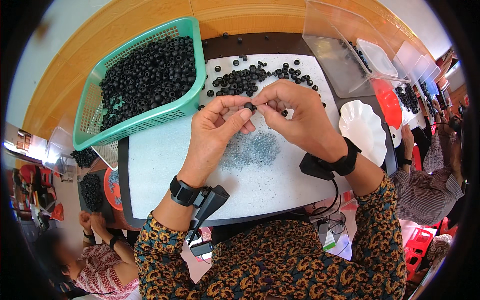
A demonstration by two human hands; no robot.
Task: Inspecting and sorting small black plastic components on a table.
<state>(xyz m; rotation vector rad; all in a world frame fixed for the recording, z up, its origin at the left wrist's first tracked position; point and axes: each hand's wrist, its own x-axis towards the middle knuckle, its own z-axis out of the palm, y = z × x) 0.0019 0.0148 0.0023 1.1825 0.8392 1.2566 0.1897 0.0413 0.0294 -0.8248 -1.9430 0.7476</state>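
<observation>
Your left hand (215, 127) and right hand (292, 112) meet above the white foam mat (160, 165), fingers curled nearly closed, and pinch one small black ring-shaped bead (249, 106) between their fingertips; it is too small to tell which way its hole or long axis points. A green mesh basket (95, 107) heaped with the same black beads sits tilted at the mat's upper left, a loose scatter of black beads (240, 80) lies just beyond your hands, and a patch of tiny clear grey beads (255, 149) lies under them. Clear rectangular plastic tubs (330, 55) stand at the upper right, with a white scalloped dish (362, 127) near your right wrist.
</observation>
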